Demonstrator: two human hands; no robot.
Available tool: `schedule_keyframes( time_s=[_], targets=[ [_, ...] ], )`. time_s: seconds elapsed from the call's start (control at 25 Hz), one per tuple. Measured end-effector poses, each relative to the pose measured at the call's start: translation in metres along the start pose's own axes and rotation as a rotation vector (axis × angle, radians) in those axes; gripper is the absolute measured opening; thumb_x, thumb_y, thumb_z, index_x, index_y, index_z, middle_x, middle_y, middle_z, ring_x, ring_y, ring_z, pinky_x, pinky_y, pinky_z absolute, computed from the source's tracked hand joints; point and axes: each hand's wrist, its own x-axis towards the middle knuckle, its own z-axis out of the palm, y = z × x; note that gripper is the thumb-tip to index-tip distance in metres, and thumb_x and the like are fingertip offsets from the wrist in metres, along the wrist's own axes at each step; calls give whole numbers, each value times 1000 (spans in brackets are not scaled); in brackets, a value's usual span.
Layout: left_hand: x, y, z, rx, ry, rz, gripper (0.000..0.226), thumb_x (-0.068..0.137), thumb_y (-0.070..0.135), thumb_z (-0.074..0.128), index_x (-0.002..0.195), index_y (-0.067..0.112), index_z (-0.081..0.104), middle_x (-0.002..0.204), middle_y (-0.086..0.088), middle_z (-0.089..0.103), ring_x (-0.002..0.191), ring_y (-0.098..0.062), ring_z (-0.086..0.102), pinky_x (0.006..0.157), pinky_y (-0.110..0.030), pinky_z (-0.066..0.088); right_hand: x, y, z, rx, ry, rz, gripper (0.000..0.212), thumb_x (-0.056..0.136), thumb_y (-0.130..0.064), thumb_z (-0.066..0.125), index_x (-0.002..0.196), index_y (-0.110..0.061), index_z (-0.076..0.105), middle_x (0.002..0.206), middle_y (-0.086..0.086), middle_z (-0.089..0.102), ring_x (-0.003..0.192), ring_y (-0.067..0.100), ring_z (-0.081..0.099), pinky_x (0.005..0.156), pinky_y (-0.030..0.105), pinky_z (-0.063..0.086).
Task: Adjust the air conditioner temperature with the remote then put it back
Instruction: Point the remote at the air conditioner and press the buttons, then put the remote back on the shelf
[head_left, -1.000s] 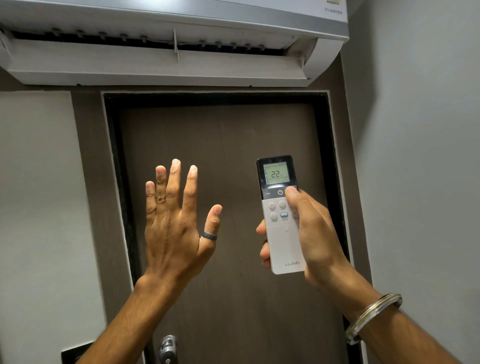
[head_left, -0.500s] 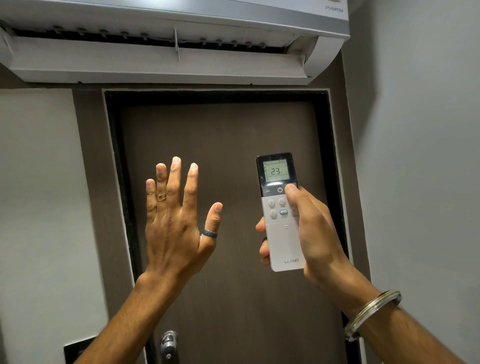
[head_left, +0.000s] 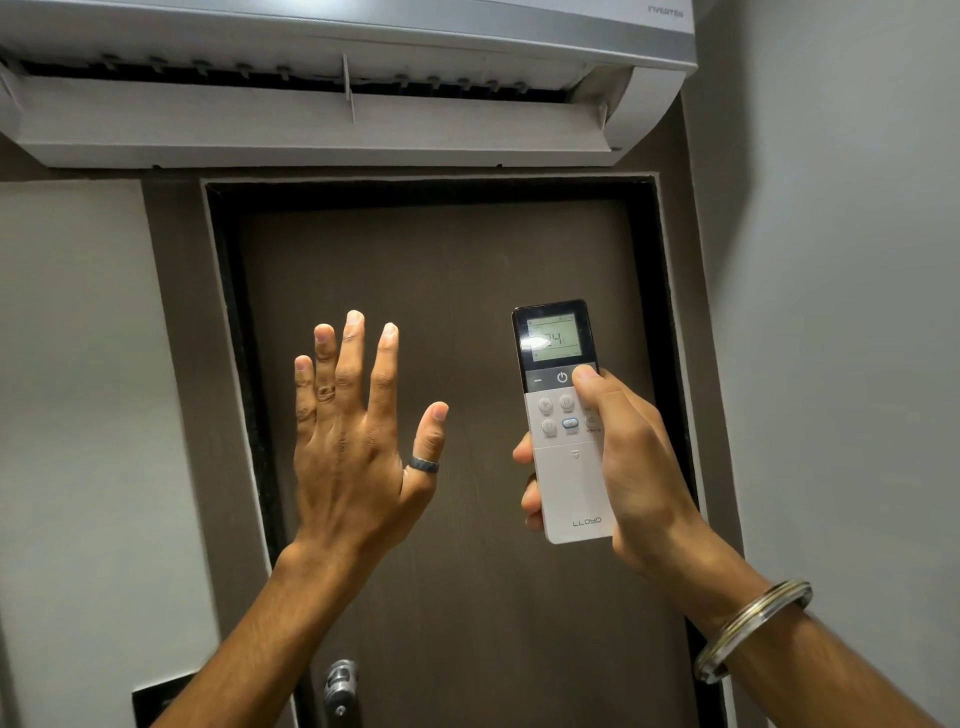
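1. The right hand (head_left: 631, 467) holds the white LLOYD remote (head_left: 566, 426) upright in front of the brown door (head_left: 467, 312), aimed up at the air conditioner (head_left: 322, 119) mounted above the door frame. Its fingers (head_left: 527, 496) wrap round the left edge of the body, and the thumb tip sits on the dark button strip just right of the power symbol.
2. The left hand (head_left: 353, 447) is empty, raised flat with fingers spread wide and palm facing away; a dark ring (head_left: 424, 465) sits on its thumb.
3. The screen seems to read 24, though glare covers part of the first digit, so the value could be misjudged from this angle.
4. Risks, as I judge them: the thumb lies just beside the power button, and a small slip leftwards could switch the unit off instead of changing the temperature. Extra presses would overshoot the wanted setting. The grip is on the lower body only, so a hard press at the top could tip the remote.
5. The unit's louvre hangs open. Plain grey walls (head_left: 841, 312) flank the door, a metal handle (head_left: 340, 680) shows at the bottom, and no table, shelf or holder for returning the remote is in view.
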Motion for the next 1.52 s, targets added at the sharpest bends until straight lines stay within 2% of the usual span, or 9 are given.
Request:
schedule_keyframes(
  time_s=[0.2,0.36,0.48,0.72,0.84,1.04,1.24,1.4,1.52],
  targets=[
    [-1,7,4,-19,-27,3,78,101,56,37,164,11,28,175,-17,14,163,-33,2,133,-45,-3,-1,0,-5,21,5,15,34,109,-44,38,107,-17,59,73,7,78,51,26,72,53,39,63],
    [-18,20,19,-44,-81,13,78,102,55,38,165,12,25,176,-14,11,164,-30,-1,133,-43,-4,-10,9,-14,4,12,35,39,84,-41,81,107,-19,59,75,6,77,48,30,72,47,40,62],
    [-62,41,44,-99,-191,33,78,103,57,35,166,14,23,177,-12,9,164,-28,-3,134,-44,-4,-29,50,-31,-127,104,134,49,71,-25,88,106,-28,54,80,-6,75,50,25,75,48,39,62],
    [-243,104,85,-252,-715,71,77,102,56,36,165,14,25,176,-13,10,164,-28,-4,133,-47,-1,-139,217,-101,-421,441,537,63,61,-50,70,113,-38,36,103,-10,65,76,6,70,57,20,53],
    [-346,132,93,-347,-988,17,76,103,57,34,166,16,22,177,-12,7,164,-26,-9,134,-48,1,-216,303,-146,-472,636,800,51,67,-35,77,111,-27,52,116,1,55,88,11,62,67,22,51],
    [-518,197,103,-441,-1452,15,77,103,55,34,165,11,25,175,-17,13,163,-33,1,132,-55,12,-368,421,-236,-532,993,1243,39,69,-18,89,104,-9,76,103,10,70,89,32,75,80,39,64],
    [-684,255,128,-539,-1721,95,75,105,52,36,165,10,22,175,-18,12,163,-33,-1,134,-50,5,-486,552,-303,-439,1247,1459,37,78,-17,90,109,-3,74,107,14,79,73,14,70,60,21,59],
    [-793,297,152,-569,-1835,139,74,107,53,31,167,13,17,176,-18,3,163,-34,-6,133,-46,-2,-549,652,-348,-276,1530,1508,53,94,-15,77,138,5,58,141,21,64,127,34,65,107,44,53],
    [-844,315,155,-620,-1856,127,71,107,49,36,165,11,23,175,-20,5,163,-37,-3,132,-50,1,-577,697,-365,-565,1398,1692,73,86,-30,82,144,2,49,148,20,57,134,34,59,111,40,49]
  ],
)
